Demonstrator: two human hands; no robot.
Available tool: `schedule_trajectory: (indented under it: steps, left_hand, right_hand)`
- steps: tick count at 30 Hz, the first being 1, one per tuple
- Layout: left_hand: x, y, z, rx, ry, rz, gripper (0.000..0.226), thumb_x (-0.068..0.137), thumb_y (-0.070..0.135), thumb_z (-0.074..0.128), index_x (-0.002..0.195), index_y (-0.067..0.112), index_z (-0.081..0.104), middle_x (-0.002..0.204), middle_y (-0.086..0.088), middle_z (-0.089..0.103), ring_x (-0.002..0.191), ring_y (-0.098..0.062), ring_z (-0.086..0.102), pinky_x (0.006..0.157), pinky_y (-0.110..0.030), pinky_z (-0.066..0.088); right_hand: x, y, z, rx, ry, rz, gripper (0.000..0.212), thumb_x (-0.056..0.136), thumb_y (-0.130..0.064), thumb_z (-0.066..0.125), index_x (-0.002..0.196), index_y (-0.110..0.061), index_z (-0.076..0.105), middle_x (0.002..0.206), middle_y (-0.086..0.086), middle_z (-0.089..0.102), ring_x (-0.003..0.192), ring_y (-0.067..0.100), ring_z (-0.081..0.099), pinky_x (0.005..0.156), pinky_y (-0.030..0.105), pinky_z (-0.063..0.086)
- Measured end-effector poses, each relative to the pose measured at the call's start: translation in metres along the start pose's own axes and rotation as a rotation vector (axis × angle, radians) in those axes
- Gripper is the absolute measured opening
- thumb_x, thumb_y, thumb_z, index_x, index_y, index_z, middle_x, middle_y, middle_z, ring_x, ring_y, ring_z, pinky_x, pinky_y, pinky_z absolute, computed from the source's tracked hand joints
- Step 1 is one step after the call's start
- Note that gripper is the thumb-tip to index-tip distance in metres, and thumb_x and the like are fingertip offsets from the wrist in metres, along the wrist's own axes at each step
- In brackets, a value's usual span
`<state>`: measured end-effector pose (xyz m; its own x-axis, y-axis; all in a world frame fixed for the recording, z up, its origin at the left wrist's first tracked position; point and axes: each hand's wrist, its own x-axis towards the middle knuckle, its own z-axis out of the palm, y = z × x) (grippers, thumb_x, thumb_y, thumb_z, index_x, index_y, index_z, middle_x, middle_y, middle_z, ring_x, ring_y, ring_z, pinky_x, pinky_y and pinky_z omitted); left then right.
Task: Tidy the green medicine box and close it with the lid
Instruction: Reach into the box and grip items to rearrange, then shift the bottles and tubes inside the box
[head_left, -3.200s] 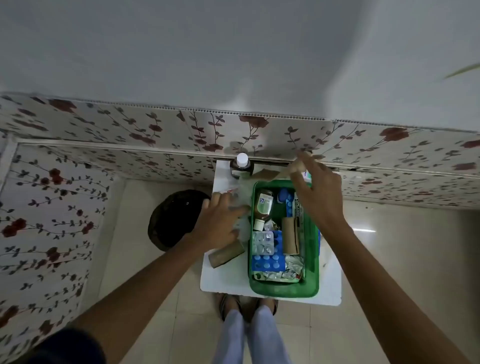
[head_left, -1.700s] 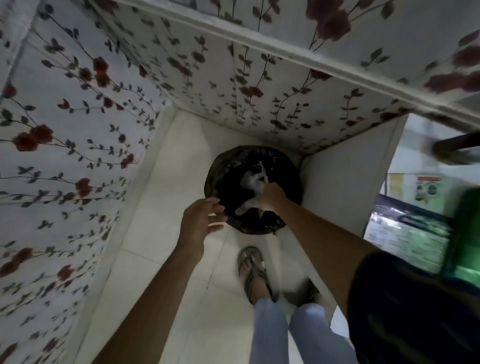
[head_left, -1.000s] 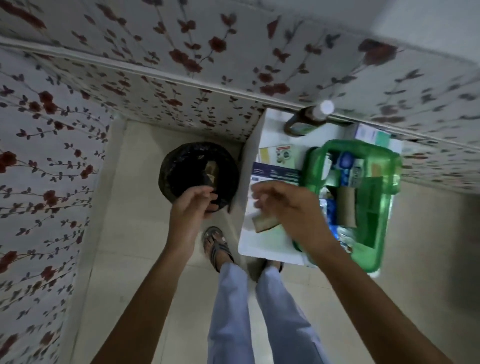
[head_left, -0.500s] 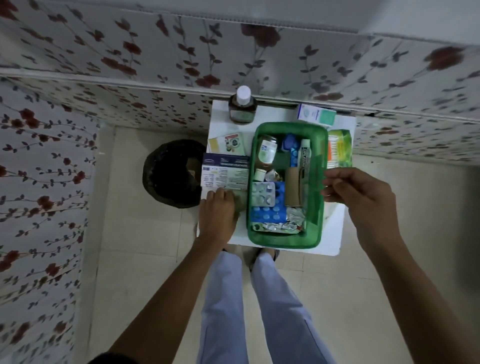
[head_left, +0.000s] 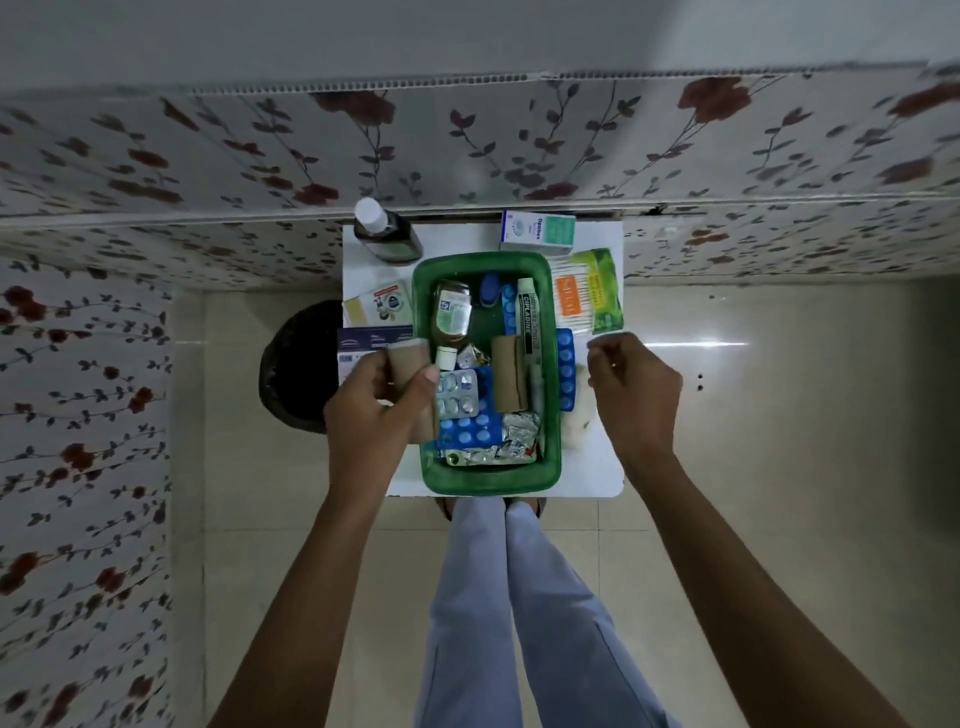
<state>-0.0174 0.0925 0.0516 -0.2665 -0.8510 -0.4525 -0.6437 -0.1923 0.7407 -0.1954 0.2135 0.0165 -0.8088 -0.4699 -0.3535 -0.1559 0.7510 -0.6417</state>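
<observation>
Left hand: a brown roll is being gripped at the green box's left rim.
Right hand: is being held loosely curled, empty, right of the box.
Bin: is standing left of the box.

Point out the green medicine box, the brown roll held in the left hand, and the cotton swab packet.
green medicine box (head_left: 488, 484), head view, on its near rim.
brown roll (head_left: 408, 358), head view, on its upper part above the fingers.
cotton swab packet (head_left: 587, 297), head view, on the middle of its front.

Medicine box in the middle of the desk, bottle behind its left corner, carton behind right, packet at right, bin on the floor left, perhaps touching the desk.
</observation>
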Motion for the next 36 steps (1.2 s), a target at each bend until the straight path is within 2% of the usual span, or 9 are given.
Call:
schedule_trajectory:
  steps: [3, 6, 10, 15, 18, 22, 26, 31, 36]
  left_hand:
    - [0.012, 0.011, 0.022, 0.149, -0.110, 0.063, 0.026, 0.078, 0.035, 0.069, 0.097, 0.019, 0.063, 0.079, 0.006, 0.067, 0.069, 0.001, 0.062, 0.059, -0.015, 0.048]
    - [0.021, 0.013, 0.043, 0.512, -0.139, 0.166, 0.055, 0.079, 0.042, 0.063, 0.123, 0.013, 0.048, 0.112, -0.014, 0.063, 0.097, -0.031, 0.062, 0.074, -0.039, 0.050]
    - [0.016, 0.017, 0.055, 0.641, -0.110, 0.255, 0.063, 0.084, 0.032, 0.062, 0.135, 0.009, 0.034, 0.133, -0.018, 0.046, 0.113, -0.037, 0.052, 0.082, -0.044, 0.046]
    - [0.015, -0.002, 0.066, 0.706, -0.294, 0.215, 0.063, 0.077, 0.017, 0.067, 0.130, 0.009, 0.034, 0.121, -0.022, 0.049, 0.101, -0.043, 0.056, 0.074, -0.044, 0.046]
    - [0.017, -0.012, 0.075, 0.727, -0.343, 0.256, 0.078, 0.076, 0.013, 0.069, 0.138, 0.013, 0.021, 0.127, -0.022, 0.043, 0.093, -0.043, 0.060, 0.067, -0.042, 0.046]
    - [0.028, -0.013, 0.082, 0.669, -0.332, 0.340, 0.079, 0.078, 0.008, 0.066, 0.139, 0.019, 0.016, 0.133, -0.022, 0.036, 0.088, -0.042, 0.061, 0.069, -0.048, 0.053]
    - [0.041, -0.004, 0.092, 0.713, -0.325, 0.352, 0.080, 0.073, 0.003, 0.069, 0.138, 0.010, 0.023, 0.131, -0.025, 0.035, 0.084, -0.044, 0.062, 0.070, -0.049, 0.053]
    - [0.035, 0.012, 0.078, 0.742, -0.356, 0.364, 0.074, 0.073, 0.014, 0.072, 0.135, 0.015, 0.031, 0.134, -0.017, 0.037, 0.093, -0.041, 0.060, 0.071, -0.047, 0.052]
    - [0.026, 0.011, 0.038, 0.355, 0.082, 0.519, 0.032, 0.085, 0.001, 0.048, 0.114, 0.008, 0.058, 0.112, -0.018, 0.058, 0.080, -0.024, 0.060, 0.070, -0.023, 0.041]
  right_hand:
    - [0.015, 0.001, -0.001, 0.115, 0.055, 0.099, 0.017, 0.085, -0.011, 0.052, 0.093, -0.011, 0.067, 0.088, 0.012, 0.073, 0.075, 0.028, 0.068, 0.075, 0.045, 0.055]
    - [0.024, 0.010, -0.006, 0.081, 0.043, 0.094, 0.019, 0.086, -0.009, 0.051, 0.095, -0.012, 0.067, 0.091, 0.011, 0.073, 0.076, 0.027, 0.068, 0.074, 0.043, 0.056]
    - [0.021, 0.016, -0.013, -0.019, 0.000, 0.024, 0.020, 0.087, -0.008, 0.051, 0.099, -0.011, 0.067, 0.089, 0.012, 0.074, 0.073, 0.023, 0.067, 0.073, 0.032, 0.055]
    - [-0.009, -0.012, -0.008, -0.066, -0.059, -0.446, 0.013, 0.080, -0.001, 0.061, 0.087, -0.007, 0.069, 0.078, 0.010, 0.073, 0.062, 0.019, 0.063, 0.063, 0.023, 0.050]
    - [-0.020, -0.027, 0.014, -0.128, -0.189, -0.581, 0.015, 0.077, 0.001, 0.055, 0.080, -0.005, 0.068, 0.069, 0.012, 0.070, 0.058, 0.024, 0.062, 0.056, 0.036, 0.052]
    - [-0.010, -0.033, 0.007, -0.004, -0.094, -0.465, 0.018, 0.078, 0.001, 0.057, 0.085, -0.007, 0.071, 0.072, 0.011, 0.074, 0.059, 0.022, 0.066, 0.062, 0.026, 0.053]
    - [0.011, -0.011, -0.014, 0.053, 0.000, -0.096, 0.019, 0.086, -0.007, 0.056, 0.098, -0.012, 0.070, 0.087, 0.011, 0.075, 0.073, 0.022, 0.070, 0.078, 0.032, 0.056]
    - [0.027, 0.020, -0.001, -0.170, -0.134, 0.070, 0.025, 0.086, -0.021, 0.059, 0.107, -0.010, 0.068, 0.102, 0.014, 0.073, 0.087, 0.029, 0.068, 0.087, 0.035, 0.053]
    - [0.031, 0.019, 0.030, -0.284, -0.206, 0.110, 0.030, 0.082, -0.035, 0.062, 0.103, -0.014, 0.068, 0.101, 0.016, 0.071, 0.091, 0.032, 0.064, 0.077, 0.032, 0.049]
